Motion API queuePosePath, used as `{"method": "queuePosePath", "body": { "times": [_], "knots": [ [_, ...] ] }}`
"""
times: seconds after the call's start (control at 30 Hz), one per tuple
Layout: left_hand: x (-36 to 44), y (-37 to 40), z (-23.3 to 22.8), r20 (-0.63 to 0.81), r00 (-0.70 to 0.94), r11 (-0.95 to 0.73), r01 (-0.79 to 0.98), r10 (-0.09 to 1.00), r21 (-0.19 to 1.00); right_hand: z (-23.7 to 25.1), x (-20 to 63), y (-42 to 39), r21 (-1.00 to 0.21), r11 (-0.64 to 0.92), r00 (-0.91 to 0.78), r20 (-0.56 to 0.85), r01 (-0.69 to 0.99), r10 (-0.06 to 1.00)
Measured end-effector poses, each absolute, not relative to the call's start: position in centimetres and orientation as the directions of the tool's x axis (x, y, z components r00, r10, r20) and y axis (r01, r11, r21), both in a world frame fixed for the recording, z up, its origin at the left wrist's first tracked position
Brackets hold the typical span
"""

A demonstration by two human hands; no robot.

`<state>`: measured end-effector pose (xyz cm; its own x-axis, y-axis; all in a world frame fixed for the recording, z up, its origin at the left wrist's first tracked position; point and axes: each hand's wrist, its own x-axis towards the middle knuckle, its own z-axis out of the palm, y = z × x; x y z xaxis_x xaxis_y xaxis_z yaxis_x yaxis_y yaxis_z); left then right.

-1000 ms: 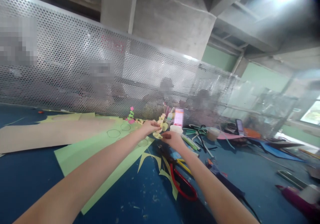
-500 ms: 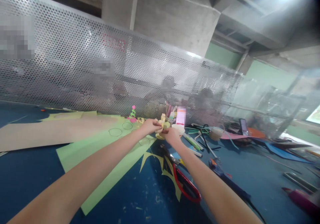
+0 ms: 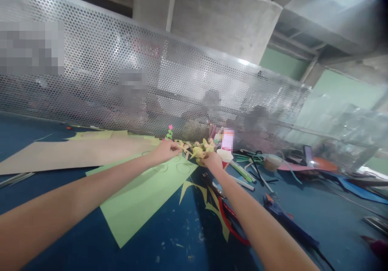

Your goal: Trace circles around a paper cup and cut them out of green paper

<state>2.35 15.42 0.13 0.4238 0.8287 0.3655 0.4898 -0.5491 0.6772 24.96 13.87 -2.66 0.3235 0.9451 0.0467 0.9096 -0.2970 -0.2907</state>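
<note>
My left hand (image 3: 165, 151) and my right hand (image 3: 212, 160) are stretched forward over a blue table (image 3: 45, 190). Between them they hold a string of small yellow paper shapes (image 3: 197, 150), pinched at each end. It hangs just above a light green paper sheet (image 3: 142, 194) with pencilled circles on it. A small paper cup (image 3: 224, 156) stands right behind my right hand.
A perforated metal screen (image 3: 121, 81) runs along the table's far edge, with people blurred behind it. A brown cardboard sheet (image 3: 69, 154) lies at the left. Red-handled scissors (image 3: 232, 224), yellow paper offcuts (image 3: 209, 206), pens (image 3: 242, 172) and a tape roll (image 3: 272, 162) lie at the right.
My hands have moved apart, and the yellow paper piece that was bunched between them is now stretched out into a string. The view has shifted slightly to the left.
</note>
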Motion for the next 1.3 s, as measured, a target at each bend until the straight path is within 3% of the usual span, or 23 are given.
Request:
{"method": "queuePosePath", "body": {
  "times": [0.53, 0.97, 1.3],
  "knots": [
    [0.4, 15.0, -0.8, 0.321, 0.445, -0.530, 0.506, 0.836, 0.680, -3.0, 25.2, 13.7, -0.209, -0.265, 0.281, 0.048, 0.941, 0.959],
    [-0.1, 14.7, -1.6, 0.288, 0.474, -0.521, 0.487, 0.832, 0.701, -3.0, 24.7, 13.6, -0.213, -0.309, 0.341, 0.131, 0.927, 0.931],
    [-0.8, 14.7, -2.2, 0.274, 0.468, -0.505, 0.490, 0.840, 0.711, -3.3, 25.2, 13.8, -0.217, -0.301, 0.328, 0.100, 0.929, 0.940]
  ]
}}
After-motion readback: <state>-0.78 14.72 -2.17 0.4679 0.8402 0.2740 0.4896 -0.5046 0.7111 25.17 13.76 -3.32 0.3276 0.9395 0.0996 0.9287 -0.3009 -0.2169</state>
